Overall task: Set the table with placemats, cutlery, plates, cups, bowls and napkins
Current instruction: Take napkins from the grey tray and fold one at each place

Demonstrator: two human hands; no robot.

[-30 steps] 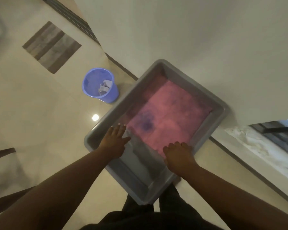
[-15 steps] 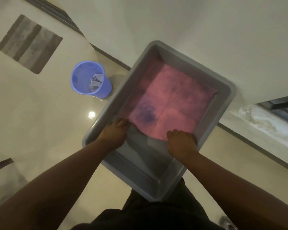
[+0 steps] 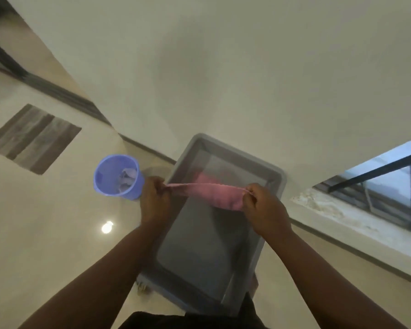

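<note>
A pink placemat (image 3: 211, 192) hangs lifted above a grey plastic tub (image 3: 274, 174) that stands on the floor by the wall. My left hand (image 3: 153, 198) pinches its left corner and my right hand (image 3: 262, 205) pinches its right corner, so the cloth is stretched between them and sags in the middle. Its far part still droops into the tub. The tub's grey bottom shows below my hands.
A blue plastic waste bin (image 3: 116, 178) with crumpled paper stands left of the tub. A striped grey mat (image 3: 33, 137) lies on the glossy floor farther left. A white wall rises behind, and a window ledge (image 3: 342, 217) runs at the right.
Both hands went from pressing on the placemat's near edge in the tub to pinching its corners, and they have raised it out of the tub. The camera tilted up.
</note>
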